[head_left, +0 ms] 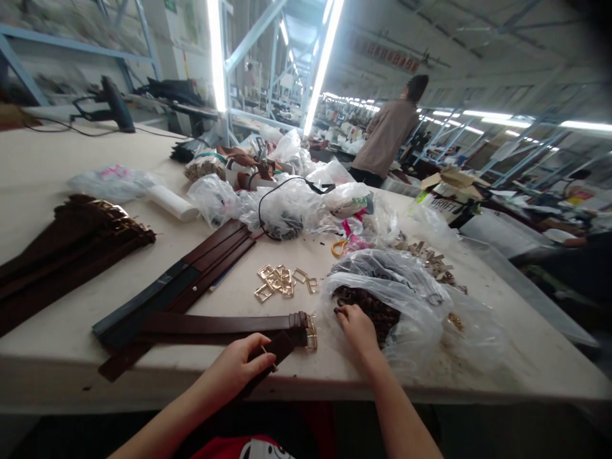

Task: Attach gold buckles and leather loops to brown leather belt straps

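The work looks partly done. On the tabletop [43, 159], by the left edge, a big pile of brown belts [62, 248] has gold buckles at one end. Near the front edge, brown belts with loops [224, 324] have gold buckles too. Some seem left over: loose gold buckles [277, 280] sit in the middle, on no strap, and the flat brown strips [210, 261] behind the belts show no buckle that I can see.

The left hand [248, 363] pinches a dark strap [283, 347] between thumb and fingers, just by the front edge. The strap's end pokes out past the fingertips, toward the belt buckles, and a bit of gold metal shows by the thumb. The right hand [357, 328] is at the mouth of a clear plastic bag [430, 312]. Its fingertips are close together at the small brown bits [382, 319] inside; I cannot tell if they pinch one.
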### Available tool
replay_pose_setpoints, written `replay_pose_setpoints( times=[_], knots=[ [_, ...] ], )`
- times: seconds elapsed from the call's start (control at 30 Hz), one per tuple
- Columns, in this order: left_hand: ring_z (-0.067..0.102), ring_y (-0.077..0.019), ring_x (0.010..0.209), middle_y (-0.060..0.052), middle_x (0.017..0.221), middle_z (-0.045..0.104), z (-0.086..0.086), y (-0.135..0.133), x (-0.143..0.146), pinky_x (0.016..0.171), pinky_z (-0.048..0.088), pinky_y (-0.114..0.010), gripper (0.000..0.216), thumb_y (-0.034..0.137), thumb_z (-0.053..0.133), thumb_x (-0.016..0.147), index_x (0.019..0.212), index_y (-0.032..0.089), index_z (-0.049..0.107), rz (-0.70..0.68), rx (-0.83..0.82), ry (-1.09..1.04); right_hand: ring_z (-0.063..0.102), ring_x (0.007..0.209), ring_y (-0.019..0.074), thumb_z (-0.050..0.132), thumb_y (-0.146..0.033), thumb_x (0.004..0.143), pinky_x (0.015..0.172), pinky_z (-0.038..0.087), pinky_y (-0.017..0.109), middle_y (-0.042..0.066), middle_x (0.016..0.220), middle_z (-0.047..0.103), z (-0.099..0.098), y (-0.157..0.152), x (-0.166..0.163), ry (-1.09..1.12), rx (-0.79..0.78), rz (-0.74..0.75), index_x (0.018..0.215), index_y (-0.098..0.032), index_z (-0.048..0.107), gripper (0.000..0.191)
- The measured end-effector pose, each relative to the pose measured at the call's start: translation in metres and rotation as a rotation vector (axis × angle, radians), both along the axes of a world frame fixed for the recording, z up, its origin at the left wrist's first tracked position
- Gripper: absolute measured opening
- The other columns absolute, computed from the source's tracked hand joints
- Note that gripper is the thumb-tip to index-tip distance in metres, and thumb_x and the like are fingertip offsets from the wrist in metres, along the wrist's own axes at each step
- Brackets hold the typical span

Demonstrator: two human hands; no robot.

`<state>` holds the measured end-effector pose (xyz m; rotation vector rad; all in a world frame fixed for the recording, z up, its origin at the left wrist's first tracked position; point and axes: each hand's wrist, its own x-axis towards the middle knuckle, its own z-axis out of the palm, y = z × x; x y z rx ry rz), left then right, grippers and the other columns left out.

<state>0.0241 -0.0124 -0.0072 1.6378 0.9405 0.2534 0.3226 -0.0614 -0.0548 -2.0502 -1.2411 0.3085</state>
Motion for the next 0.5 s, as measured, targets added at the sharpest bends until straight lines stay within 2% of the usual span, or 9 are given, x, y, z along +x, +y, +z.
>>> replay_pose_setpoints(
  times=[0.1, 0.23, 0.3, 0.4, 0.43, 0.5],
  knots=[
    [0.060, -0.0179, 0.072, -0.002, 0.079, 0.068, 0.002, -0.001, -0.003, 0.064, 0.041, -0.024, 0.030, 0.041, 0.051, 0.077, 0.094, 0.015, 0.055, -0.007, -0.004, 0.008, 0.051, 0.068, 0.0187, 0.058, -0.022, 0.067, 0.068, 0.036, 0.031, 0.004, 0.071, 0.055, -0.004, 0.003, 0.003, 0.050, 0.014, -0.004, 0.066, -0.019, 0.059, 0.004],
    [0.059, -0.0173, 0.071, -0.001, 0.078, 0.067, 0.012, -0.001, -0.004, 0.063, 0.040, -0.023, 0.029, 0.040, 0.049, 0.079, 0.094, 0.017, 0.057, 0.014, 0.123, 0.071, 0.050, 0.065, 0.0175, 0.057, -0.037, 0.071, 0.063, 0.039, 0.030, 0.002, 0.071, 0.053, 0.009, -0.002, -0.017, 0.196, 0.044, 0.033, 0.073, -0.019, 0.054, 0.018],
    [0.059, -0.0175, 0.073, -0.001, 0.080, 0.066, 0.019, -0.001, 0.001, 0.063, 0.040, -0.024, 0.028, 0.040, 0.049, 0.079, 0.095, 0.018, 0.058, 0.022, 0.227, 0.097, 0.048, 0.057, 0.0139, 0.056, -0.043, 0.073, 0.057, 0.039, 0.027, -0.001, 0.064, 0.051, 0.018, -0.005, -0.040, 0.452, 0.037, 0.135, 0.074, -0.019, 0.051, 0.025],
    [0.059, -0.0183, 0.081, -0.002, 0.089, 0.066, 0.025, -0.002, 0.011, 0.069, 0.040, -0.024, 0.028, 0.039, 0.050, 0.080, 0.099, 0.020, 0.058, 0.042, 0.346, 0.084, 0.043, 0.052, 0.0097, 0.062, -0.043, 0.072, 0.053, 0.037, 0.023, -0.003, 0.059, 0.048, 0.027, -0.006, -0.084, 1.024, 0.037, 0.278, 0.073, -0.019, 0.052, 0.026],
    [0.059, -0.0186, 0.083, -0.002, 0.092, 0.066, 0.025, -0.002, 0.013, 0.071, 0.040, -0.024, 0.027, 0.038, 0.050, 0.081, 0.099, 0.021, 0.058, 0.054, 0.375, 0.080, 0.043, 0.052, 0.0090, 0.065, -0.042, 0.070, 0.053, 0.037, 0.022, -0.003, 0.060, 0.049, 0.029, -0.005, -0.097, 1.174, 0.046, 0.282, 0.073, -0.019, 0.053, 0.026],
    [0.060, -0.0192, 0.086, -0.003, 0.094, 0.066, 0.022, -0.002, 0.013, 0.073, 0.040, -0.025, 0.026, 0.038, 0.049, 0.081, 0.100, 0.021, 0.058, 0.085, 0.417, 0.091, 0.043, 0.054, 0.0085, 0.068, -0.041, 0.067, 0.054, 0.037, 0.021, -0.003, 0.064, 0.051, 0.028, -0.004, -0.119, 1.325, 0.069, 0.238, 0.074, -0.019, 0.056, 0.026]
  ],
)
